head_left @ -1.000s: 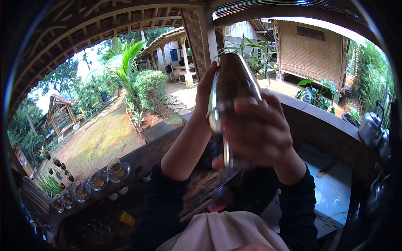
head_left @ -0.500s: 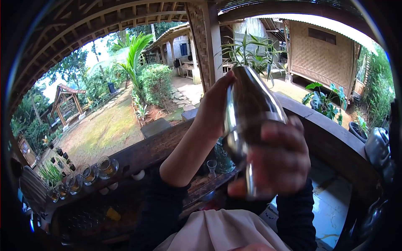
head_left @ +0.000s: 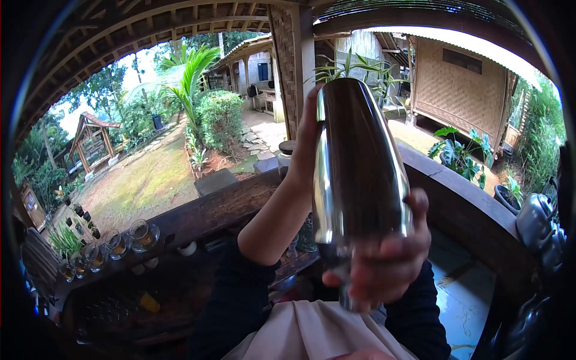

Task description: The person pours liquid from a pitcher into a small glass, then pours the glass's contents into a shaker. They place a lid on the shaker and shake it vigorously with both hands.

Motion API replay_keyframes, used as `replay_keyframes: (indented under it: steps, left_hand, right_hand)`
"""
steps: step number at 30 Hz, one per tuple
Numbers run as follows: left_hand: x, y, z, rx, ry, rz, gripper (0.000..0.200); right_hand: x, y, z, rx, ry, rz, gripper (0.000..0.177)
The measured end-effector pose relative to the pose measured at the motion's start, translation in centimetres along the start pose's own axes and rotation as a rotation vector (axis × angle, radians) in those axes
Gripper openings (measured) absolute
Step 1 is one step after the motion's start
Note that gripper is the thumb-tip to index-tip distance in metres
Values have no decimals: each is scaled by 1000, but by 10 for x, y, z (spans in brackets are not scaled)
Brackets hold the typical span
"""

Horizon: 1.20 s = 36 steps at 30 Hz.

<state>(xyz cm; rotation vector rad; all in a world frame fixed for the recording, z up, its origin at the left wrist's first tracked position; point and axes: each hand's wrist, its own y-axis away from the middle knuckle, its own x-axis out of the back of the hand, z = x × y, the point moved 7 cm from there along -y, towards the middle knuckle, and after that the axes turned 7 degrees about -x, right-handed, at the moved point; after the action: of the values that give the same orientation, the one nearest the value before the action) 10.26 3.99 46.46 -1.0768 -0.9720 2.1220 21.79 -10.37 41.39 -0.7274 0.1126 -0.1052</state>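
Note:
A shiny metal cocktail shaker [head_left: 360, 159] is held up close in front of me, tilted, its broad end upward and its narrow end down toward my apron. My right hand [head_left: 390, 261] is wrapped around its lower, narrower part. Along the shaker's left side near the top lies my left hand [head_left: 307, 129]; most of its fingers are hidden behind the metal. Partly covered by the shaker, a dark patterned container [head_left: 306, 236] stands on the counter below.
Several glass cups [head_left: 144, 235] with amber liquid line the wooden counter [head_left: 207, 210] on the left. A yellow object [head_left: 150, 302] lies on the lower shelf. Metal vessels [head_left: 534, 217] stand at the right edge of the ledge [head_left: 444, 180]. Plants and huts lie beyond.
The shaker has come nearer to my view and looks larger. My right hand has shifted slightly down and left with it, and my left hand stays on its side.

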Motion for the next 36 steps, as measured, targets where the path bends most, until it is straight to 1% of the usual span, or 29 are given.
replay_keyframes:
  steps: [1, 2, 4, 5, 6, 7, 8, 9, 10, 12, 13, 14, 15, 18, 19, 20, 21, 22, 23, 24, 26, 27, 28, 29, 30, 32, 33, 34, 36]
  left_hand:
    - [-14, 3, 12, -190, 40, -194, 46]
    - [-14, -1, 11, -185, 47, -199, 46]
    - [21, -22, -8, 47, 76, 122, 40]
    - [37, -40, -14, 133, 135, 54, 34]
    - [53, -45, -25, 143, 11, 169, 36]
    - [75, -35, -33, 251, -117, 396, 39]
    - [97, -23, -39, 356, -250, 616, 42]
    - [92, -37, -41, 64, -580, 66, 46]
    - [76, -31, -30, 60, -585, 61, 46]
    - [-5, 1, -16, 365, 549, -72, 41]
    - [-9, 11, -9, 212, 254, -32, 46]
    - [-10, 17, 0, 56, -43, 6, 53]
    - [-9, 17, 3, 53, -48, 7, 53]
    - [3, 8, 18, -4, 78, 14, 48]
    - [8, -4, 16, 133, 131, 9, 40]
    - [23, -19, 8, 159, 221, -9, 36]
    - [69, -20, -8, 167, 36, 143, 37]
    - [102, -19, -15, 171, -151, 291, 39]
    - [66, -11, 8, -111, -443, 89, 38]
    - [49, 0, 23, -116, -455, 90, 38]
    - [-12, 31, 28, 363, 471, -10, 38]
    - [-28, 45, 41, 350, 364, -12, 42]
    - [-42, 59, 51, 334, 254, -16, 47]
    - [-65, 74, 71, 47, 114, -215, 60]
    - [-76, 80, 82, -261, 217, -409, 61]
    - [-55, 89, 96, -5, 64, -304, 58]
    - [-25, 86, 97, 97, 39, -105, 56]
    - [0, 89, 96, 253, 230, 33, 51]
    - [40, 94, 104, 105, -21, 309, 47]
  right_hand:
    - [1, 6, -6, 12, 51, 138, 44]
    - [4, 8, -11, 30, 105, 276, 44]
    - [-6, -10, 45, -187, 5, 40, 51]
    - [-14, 7, 86, -469, 49, 9, 55]
    - [-19, 32, 113, -755, 95, -21, 58]
    - [-19, 29, 109, -760, 97, -29, 58]
    - [-19, 32, 117, -965, 11, 2, 55]
    - [-22, 34, 125, -1167, -79, 37, 52]
    - [-22, 2, 105, -930, 23, -51, 48]
    - [-17, -37, 41, -490, 85, -162, 37]
    - [-10, -50, 7, -250, 35, -195, 33]
    - [-14, -30, -15, 222, -25, 167, 31]
    - [-14, -28, -13, 223, -29, 172, 31]
    - [-14, -38, 13, -159, -47, 92, 41]
    - [-23, -25, 43, -345, 30, 51, 47]
    - [-33, -11, 70, -530, 107, 8, 53]
    - [-35, -15, 67, -531, 99, 11, 53]
    - [-38, -6, 84, -852, 10, 29, 53]
    - [-45, 3, 97, -1174, -87, 46, 55]
    - [-45, -18, 78, -978, 2, -10, 47]
    - [-40, -71, 19, -620, 57, -121, 34]
    - [-40, -84, -9, -465, 23, -175, 30]
    - [-44, -86, -37, -262, 2, 205, 24]
    - [-45, -68, -63, -4, -57, 354, 23]
    - [-53, -67, -65, -7, -71, 372, 23]
    - [-59, -68, -62, -96, -80, 528, 23]
    - [-66, -71, -44, -265, -101, 333, 25]
    - [-75, -70, -24, -432, -125, 130, 28]
    - [-117, -33, 16, -882, -159, 166, 45]
